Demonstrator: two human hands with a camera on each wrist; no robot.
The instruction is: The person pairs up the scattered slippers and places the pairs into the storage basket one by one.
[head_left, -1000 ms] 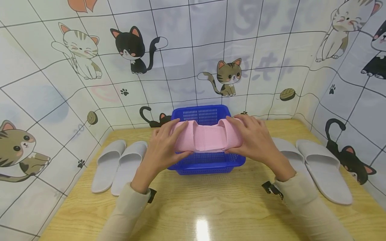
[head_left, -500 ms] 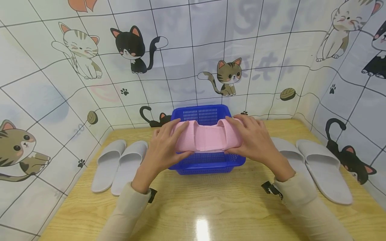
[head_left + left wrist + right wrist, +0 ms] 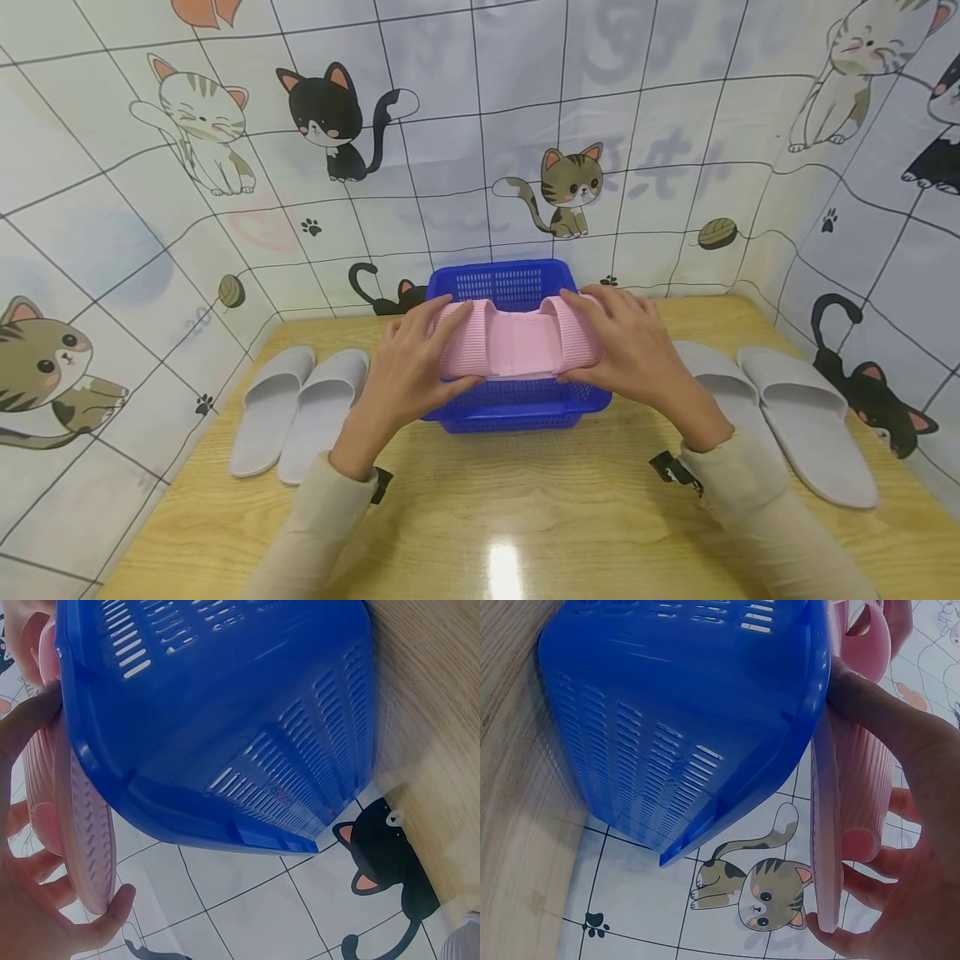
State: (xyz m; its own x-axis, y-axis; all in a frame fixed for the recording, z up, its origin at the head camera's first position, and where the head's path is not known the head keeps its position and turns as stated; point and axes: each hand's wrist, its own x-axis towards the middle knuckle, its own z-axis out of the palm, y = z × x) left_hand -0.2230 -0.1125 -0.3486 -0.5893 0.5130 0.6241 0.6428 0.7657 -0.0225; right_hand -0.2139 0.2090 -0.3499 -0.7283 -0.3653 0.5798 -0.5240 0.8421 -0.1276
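A pair of pink slippers (image 3: 525,343) is held level across the top of a blue plastic basket (image 3: 517,413), their ribbed straps facing outward at the two ends. My left hand (image 3: 408,358) grips the left end, thumb along the near edge and fingers over the strap. At the other end, my right hand (image 3: 633,350) holds the slippers in the same manner. The left wrist view shows a textured pink sole (image 3: 91,840) beside the basket's rim. From the right wrist, the sole's edge (image 3: 825,847) appears right at the rim. Much of the basket's inside is hidden beneath the slippers.
On the wooden table (image 3: 480,508), a pair of grey-white slippers (image 3: 318,417) lies to the left. Another such pair (image 3: 810,433) sits at the right, partly behind my right forearm. A cat-print wall covering (image 3: 450,167) rises behind the basket and along both sides.
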